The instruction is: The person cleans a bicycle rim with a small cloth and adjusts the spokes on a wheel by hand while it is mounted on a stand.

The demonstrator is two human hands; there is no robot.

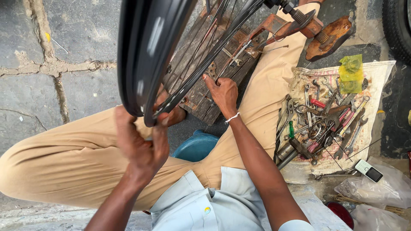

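Cloth sack: a worn sack spread on the ground, well right of both hands, holds a heap of spanners and pliers and a yellow-green plastic bag.
Wheel: a black bicycle rim with spokes stands on edge between the knees.
Left hand: the left hand is raised, fingers curled and clamped round the rim's lower edge.
Right hand: the right hand reaches forward, wrist straight, fingertips pinched together on a spoke just beside the rim.
Under the grip: a wooden board lies beneath the spokes.
Near the sack: a small phone.
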